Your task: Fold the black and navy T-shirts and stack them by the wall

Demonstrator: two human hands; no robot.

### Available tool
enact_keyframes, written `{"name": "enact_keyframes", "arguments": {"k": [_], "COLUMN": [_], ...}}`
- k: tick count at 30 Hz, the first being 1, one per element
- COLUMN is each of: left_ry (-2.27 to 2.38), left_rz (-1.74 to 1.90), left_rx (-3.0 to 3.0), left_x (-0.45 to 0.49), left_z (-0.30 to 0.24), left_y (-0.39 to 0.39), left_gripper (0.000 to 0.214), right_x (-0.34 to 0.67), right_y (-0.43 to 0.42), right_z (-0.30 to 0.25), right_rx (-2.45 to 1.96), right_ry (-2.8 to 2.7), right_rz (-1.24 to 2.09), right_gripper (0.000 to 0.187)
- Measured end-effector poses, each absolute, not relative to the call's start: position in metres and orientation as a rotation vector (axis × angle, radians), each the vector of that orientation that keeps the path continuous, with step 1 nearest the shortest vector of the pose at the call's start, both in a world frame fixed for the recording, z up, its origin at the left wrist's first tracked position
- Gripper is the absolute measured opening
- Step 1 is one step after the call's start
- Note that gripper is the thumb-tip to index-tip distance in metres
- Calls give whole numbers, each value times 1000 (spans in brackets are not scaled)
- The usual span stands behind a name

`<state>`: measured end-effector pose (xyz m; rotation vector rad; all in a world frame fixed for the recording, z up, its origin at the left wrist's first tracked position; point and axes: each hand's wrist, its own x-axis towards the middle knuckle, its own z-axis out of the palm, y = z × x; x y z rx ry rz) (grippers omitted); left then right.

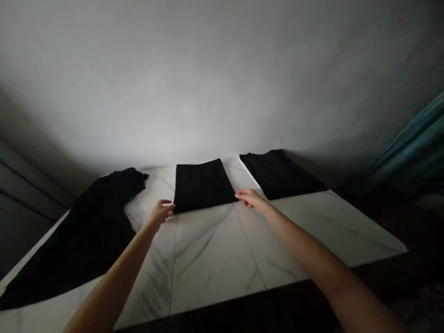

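A folded black cloth lies flat on the white marble table, near its far edge. My left hand touches the cloth's near left corner, fingers curled and pinched at the edge. At the near right corner, my right hand pinches the cloth's edge with fingers closed. Both arms reach forward across the table.
A second folded black cloth lies to the right by the wall. A loose heap of black fabric covers the table's left side. A grey wall stands behind; a teal curtain hangs at the right.
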<state>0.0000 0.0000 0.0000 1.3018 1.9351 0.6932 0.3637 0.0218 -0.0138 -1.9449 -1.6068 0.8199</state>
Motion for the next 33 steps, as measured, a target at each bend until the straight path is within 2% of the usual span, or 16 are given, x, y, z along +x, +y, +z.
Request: {"name": "enact_keyframes", "arguments": {"k": [6, 9, 16, 21, 26, 33], "left_ry": [2091, 2183, 2365, 2282, 1986, 2148], "left_rz": [712, 611, 258, 310, 402, 260], "left_rx": [1414, 1578, 2014, 2509, 2641, 2398], "left_x": [20, 28, 44, 67, 101, 96], "left_z": [-2, 0, 5, 9, -5, -30], "left_y": [-2, -8, -25, -20, 1, 0], "left_gripper": [23, 20, 41, 55, 53, 57], "right_x": [336, 329, 312, 280, 240, 246], "right_y": [15, 8, -9, -8, -3, -1], "right_z": [-15, -16, -14, -4, -14, -30], "right_rx": [-2034, -2095, -2134, -2025, -1762, -1977], "right_ry": [-1615, -1684, -1866, -2005, -2252, -2192], "right_rz": [550, 405, 137, -13, 43, 187], "right_gripper": [15, 15, 27, 44, 50, 64]}}
